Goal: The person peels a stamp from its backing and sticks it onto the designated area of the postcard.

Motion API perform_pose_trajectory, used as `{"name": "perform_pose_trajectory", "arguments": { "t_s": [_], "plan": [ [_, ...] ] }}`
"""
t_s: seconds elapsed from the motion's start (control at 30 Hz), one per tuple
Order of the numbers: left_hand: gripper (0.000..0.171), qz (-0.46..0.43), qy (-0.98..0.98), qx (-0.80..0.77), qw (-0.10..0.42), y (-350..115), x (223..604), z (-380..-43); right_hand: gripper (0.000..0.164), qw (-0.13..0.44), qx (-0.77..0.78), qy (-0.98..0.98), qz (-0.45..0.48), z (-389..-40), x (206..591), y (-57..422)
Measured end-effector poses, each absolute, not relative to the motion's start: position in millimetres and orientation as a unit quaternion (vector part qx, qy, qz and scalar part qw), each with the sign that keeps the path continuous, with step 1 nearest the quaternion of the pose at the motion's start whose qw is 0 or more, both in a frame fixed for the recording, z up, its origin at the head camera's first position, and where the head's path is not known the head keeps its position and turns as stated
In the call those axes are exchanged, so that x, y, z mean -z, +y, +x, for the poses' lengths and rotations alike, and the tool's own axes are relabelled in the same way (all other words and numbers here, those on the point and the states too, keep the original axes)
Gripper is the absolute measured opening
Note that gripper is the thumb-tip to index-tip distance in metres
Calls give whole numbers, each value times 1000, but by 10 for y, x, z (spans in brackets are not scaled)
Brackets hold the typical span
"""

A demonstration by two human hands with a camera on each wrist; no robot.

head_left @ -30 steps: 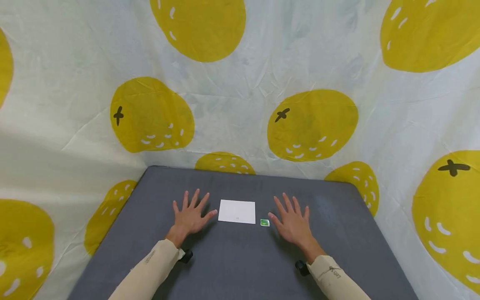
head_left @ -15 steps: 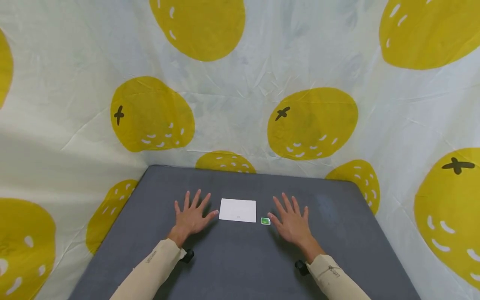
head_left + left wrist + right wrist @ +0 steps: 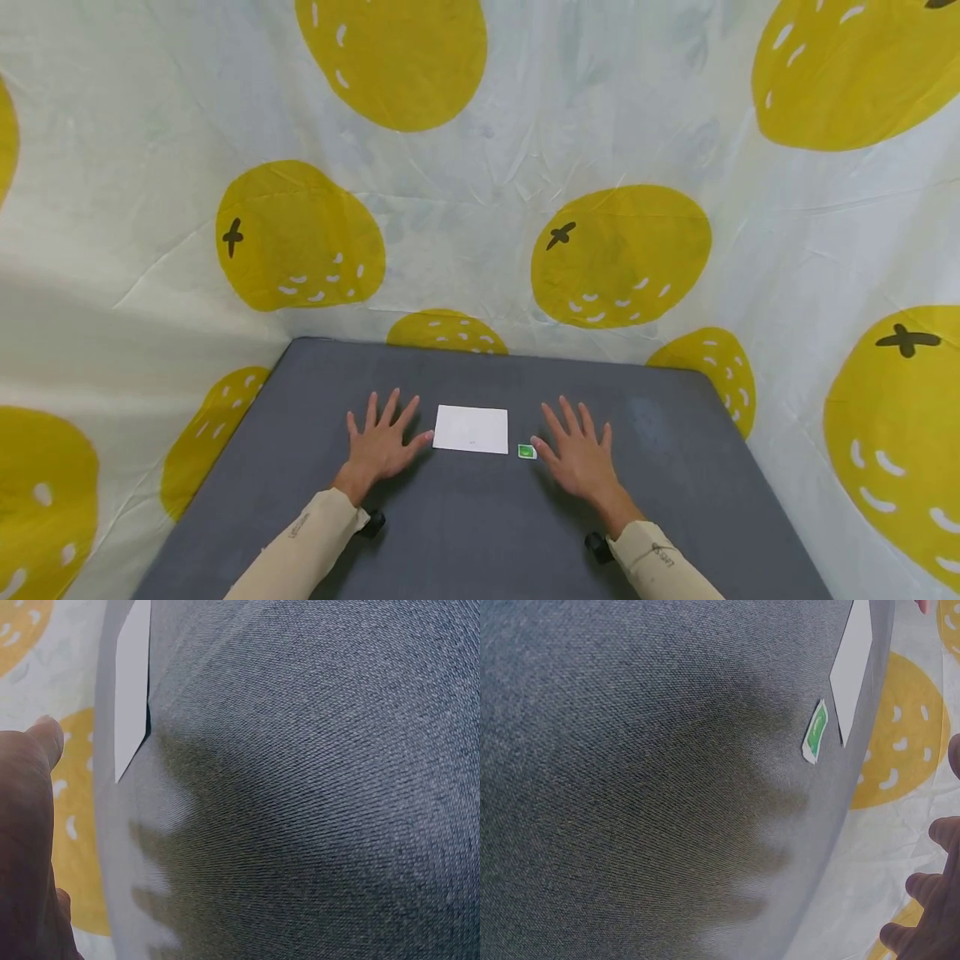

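A blank-looking white rectangle [image 3: 471, 429], like an envelope or card, lies flat on the dark grey table [image 3: 472, 525]. Just right of it is a small green stamp-like piece [image 3: 527, 452] with a white border. My left hand [image 3: 381, 447], fingers spread, is at the rectangle's left, thumb tip near its edge. On the other side my right hand [image 3: 581, 462] is spread too, its thumb beside the green piece. Both hands hold nothing; in the wrist views their shadows fall on the cloth, apart from the fingers. The left wrist view shows the rectangle [image 3: 133, 690] without the green piece.
A white cloth [image 3: 457, 217] printed with yellow fruit hangs behind the table and along both sides. The table's far edge [image 3: 585, 361] runs close to that cloth. A small black device [image 3: 371, 524] sits at the left wrist, another black device [image 3: 598, 547] at the right.
The head view has shifted slightly, so everything sits a little lower in it. Both hands stay spread, and the white rectangle and green piece keep their places on the table.
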State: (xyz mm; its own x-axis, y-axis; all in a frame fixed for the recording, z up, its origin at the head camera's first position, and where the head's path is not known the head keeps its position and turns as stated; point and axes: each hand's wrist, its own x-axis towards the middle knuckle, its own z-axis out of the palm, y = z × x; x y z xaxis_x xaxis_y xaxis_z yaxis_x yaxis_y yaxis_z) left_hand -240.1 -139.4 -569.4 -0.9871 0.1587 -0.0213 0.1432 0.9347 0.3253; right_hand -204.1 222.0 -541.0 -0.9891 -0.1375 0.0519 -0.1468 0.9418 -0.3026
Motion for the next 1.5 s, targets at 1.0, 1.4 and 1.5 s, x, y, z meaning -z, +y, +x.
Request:
{"name": "perform_pose_trajectory", "arguments": {
  "t_s": [1.0,1.4,1.5],
  "plan": [
    [81,74,981,-176,32,-1256,5875,-2461,71,-7,-153,-986,65,-2101,5561,2174],
    [80,70,980,-182,32,-1245,5912,-2476,71,-14,-137,-989,47,-2142,5617,2172],
    [80,70,979,-189,31,-1270,5925,-2473,71,-17,-139,-989,51,-2156,5635,2150]
  ]
}}
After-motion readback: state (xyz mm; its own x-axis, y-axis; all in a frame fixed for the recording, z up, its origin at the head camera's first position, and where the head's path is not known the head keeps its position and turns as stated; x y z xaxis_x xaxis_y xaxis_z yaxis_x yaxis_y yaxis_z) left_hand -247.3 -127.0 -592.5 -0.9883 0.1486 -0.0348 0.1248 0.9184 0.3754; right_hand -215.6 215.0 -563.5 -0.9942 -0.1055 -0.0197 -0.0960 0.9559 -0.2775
